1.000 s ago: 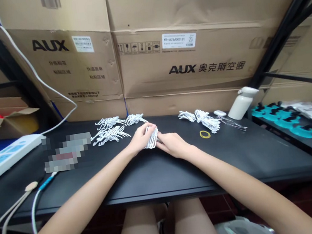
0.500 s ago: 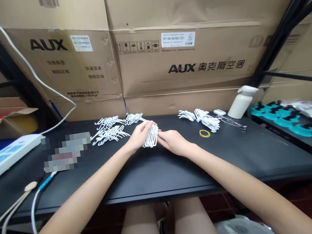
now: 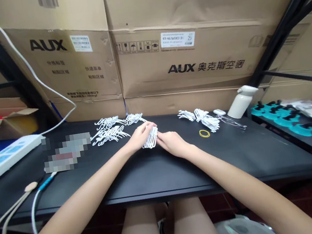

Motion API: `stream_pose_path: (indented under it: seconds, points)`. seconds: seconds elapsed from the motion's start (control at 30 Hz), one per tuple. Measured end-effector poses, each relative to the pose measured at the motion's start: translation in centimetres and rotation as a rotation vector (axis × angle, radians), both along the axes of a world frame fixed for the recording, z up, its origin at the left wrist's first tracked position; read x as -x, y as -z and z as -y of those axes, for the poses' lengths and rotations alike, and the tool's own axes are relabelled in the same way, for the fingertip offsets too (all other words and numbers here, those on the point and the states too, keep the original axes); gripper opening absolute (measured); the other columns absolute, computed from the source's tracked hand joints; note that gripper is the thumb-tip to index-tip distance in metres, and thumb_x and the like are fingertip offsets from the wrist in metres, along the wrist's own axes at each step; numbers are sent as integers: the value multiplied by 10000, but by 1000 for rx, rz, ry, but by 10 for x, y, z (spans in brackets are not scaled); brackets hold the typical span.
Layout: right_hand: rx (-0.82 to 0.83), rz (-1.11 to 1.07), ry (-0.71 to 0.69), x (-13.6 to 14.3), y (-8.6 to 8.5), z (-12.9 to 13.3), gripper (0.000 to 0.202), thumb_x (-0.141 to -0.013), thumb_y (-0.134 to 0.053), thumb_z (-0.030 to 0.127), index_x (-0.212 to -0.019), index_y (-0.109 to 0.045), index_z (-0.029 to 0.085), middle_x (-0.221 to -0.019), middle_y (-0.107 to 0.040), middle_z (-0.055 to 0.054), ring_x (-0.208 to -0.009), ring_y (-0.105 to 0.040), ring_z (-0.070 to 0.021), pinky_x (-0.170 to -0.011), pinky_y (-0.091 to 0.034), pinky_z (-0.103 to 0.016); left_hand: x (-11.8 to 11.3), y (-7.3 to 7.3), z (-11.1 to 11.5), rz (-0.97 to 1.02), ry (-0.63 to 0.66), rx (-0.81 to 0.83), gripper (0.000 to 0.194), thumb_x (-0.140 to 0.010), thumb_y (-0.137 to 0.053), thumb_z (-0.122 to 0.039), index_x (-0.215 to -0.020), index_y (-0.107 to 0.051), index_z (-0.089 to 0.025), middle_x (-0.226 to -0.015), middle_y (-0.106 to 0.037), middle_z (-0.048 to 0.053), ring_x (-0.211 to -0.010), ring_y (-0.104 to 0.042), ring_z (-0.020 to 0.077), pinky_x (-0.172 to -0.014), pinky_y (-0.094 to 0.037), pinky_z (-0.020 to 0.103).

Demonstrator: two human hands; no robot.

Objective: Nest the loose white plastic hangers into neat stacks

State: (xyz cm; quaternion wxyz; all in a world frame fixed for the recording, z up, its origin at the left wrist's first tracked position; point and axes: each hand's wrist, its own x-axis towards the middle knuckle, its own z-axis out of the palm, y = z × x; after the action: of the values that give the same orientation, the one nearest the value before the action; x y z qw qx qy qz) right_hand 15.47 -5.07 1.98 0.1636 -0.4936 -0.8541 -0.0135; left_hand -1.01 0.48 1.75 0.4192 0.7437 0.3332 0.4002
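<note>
A bundle of white wire hooks point(image 3: 150, 138) is held between my two hands above the middle of the black table. My left hand point(image 3: 141, 135) is closed round its left side and top. At the right side, my right hand point(image 3: 173, 141) has its fingers bent and pressed against the bundle; some fingertips are hidden behind it. Loose white hooks point(image 3: 108, 134) lie in heaps to the left, with a smaller heap point(image 3: 134, 118) behind my left hand. Gathered bunches of white hooks point(image 3: 207, 120) rest on the right, close to yellow rubber bands point(image 3: 204, 133).
Cardboard boxes point(image 3: 149, 75) stand along the table's back. A white bottle point(image 3: 242, 102), glasses point(image 3: 233, 122) and teal plastic parts point(image 3: 282, 119) are on the right. A power strip point(image 3: 12, 158), a blurred-out device point(image 3: 67, 153) and cables lie left.
My right hand has shifted very slightly along the bundle's right side, and the bundle has tilted a little. The hooks lying on the table have not moved.
</note>
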Motion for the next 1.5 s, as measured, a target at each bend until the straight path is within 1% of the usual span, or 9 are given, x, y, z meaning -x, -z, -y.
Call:
stream_pose_path:
  seconds: [0.13,0.23,0.57,0.73,0.83,1.0,1.13,1.3,1.5]
  points:
    - [38,49,60,2,1,-1,322,-992,-326,297,-1003,-609,142,-888,-704,-102,-772,-664,-197,-650,-383,-252,4,-1,2,-176,-42,-148,424,-786,-606,-505,-1073,-580,-193,-916,-653,41,-820,-618,196,-744,-484,313]
    - [66,60,55,2,2,-2,345,-990,-321,271,-897,-628,142,-863,-697,-107,-772,-659,-194,-653,-387,-251,6,-2,4,-168,-11,-151,477,-724,-687,-466,-1098,-562,-197,-893,-650,40,-797,-627,198,-725,-496,320]
    - [22,-126,-80,-4,5,-2,240,-957,-399,247,-915,-618,156,-833,-691,-59,-711,-624,-148,-652,-374,-229,2,-3,9,-54,75,158,438,-782,-644,-392,-1131,-473,-191,-671,-604,-6,-497,-617,171,-402,-487,267]
    - [0,-378,-132,-5,7,-2,220,-909,-486,307,-925,-646,157,-793,-672,-33,-666,-584,-127,-663,-406,-227,-2,-9,13,84,44,278,359,-776,-653,-342,-1062,-497,-192,-664,-606,-8,-473,-606,149,-381,-468,230]
    - [75,-637,-145,-3,7,-4,276,-874,-525,405,-903,-641,156,-718,-639,-12,-589,-552,-116,-601,-430,-228,-4,-13,13,187,13,331,332,-773,-653,-317,-1031,-493,-184,-709,-630,6,-460,-590,124,-369,-447,201]
    - [187,-1002,-49,-4,11,-14,354,-873,-483,484,-927,-595,153,-656,-597,-3,-489,-522,-101,-504,-453,-226,-1,-17,5,346,-107,359,212,-801,-608,-315,-909,-516,-158,-736,-637,20,-445,-570,103,-364,-431,197]
    - [25,-722,30,-10,23,-24,239,-882,-504,352,-926,-618,147,-819,-646,-58,-702,-609,-143,-670,-506,-266,3,-19,-1,442,-296,354,151,-816,-588,-271,-889,-500,-172,-731,-618,-5,-470,-584,108,-380,-438,202]
    - [3,-167,-16,-12,33,-29,278,-904,-481,234,-1105,-630,114,-1210,-583,-165,-1116,-542,-224,-954,-433,-362,3,-19,-2,464,-333,327,143,-825,-580,-267,-881,-490,-171,-695,-583,-19,-476,-586,108,-377,-436,190]
    - [52,-44,54,-19,24,-29,267,-927,-441,188,-1005,-691,133,-1241,-588,-138,-1097,-556,-213,-953,-420,-334,2,-15,-4,444,-335,329,159,-818,-581,-255,-922,-491,-175,-826,-633,19,-469,-596,115,-359,-442,208]
